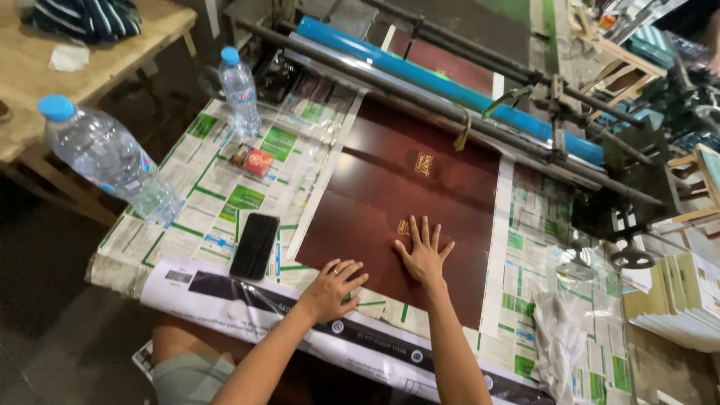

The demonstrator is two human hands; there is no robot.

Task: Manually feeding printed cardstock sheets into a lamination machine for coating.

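Both hands lie flat on a dark brown sheet spread over a surface papered with green-and-white newsprint. The right hand presses palm down on the sheet near its front edge, fingers spread apart and straight, gripping nothing. The left hand rests at the sheet's front left corner, partly on the sheet and partly on the newsprint, its fingers also apart and laid flat, closed on nothing. The sheet bears two small gold marks, one near its middle and one just by the right hand's fingertips. Left of the sheet a black phone lies face down, close to the left hand but apart from it. Farther left of the sheet stand two clear bottles with blue caps: a large one at the surface's left edge, and a smaller one near the far corner. Between the smaller bottle and the sheet sits a little red-and-brown box. Behind the sheet run dark metal bars and a blue roller of a machine. Right of the sheet lies crumpled white plastic, and beyond it a stack of pale boards. A wooden table stands far left of the sheet.
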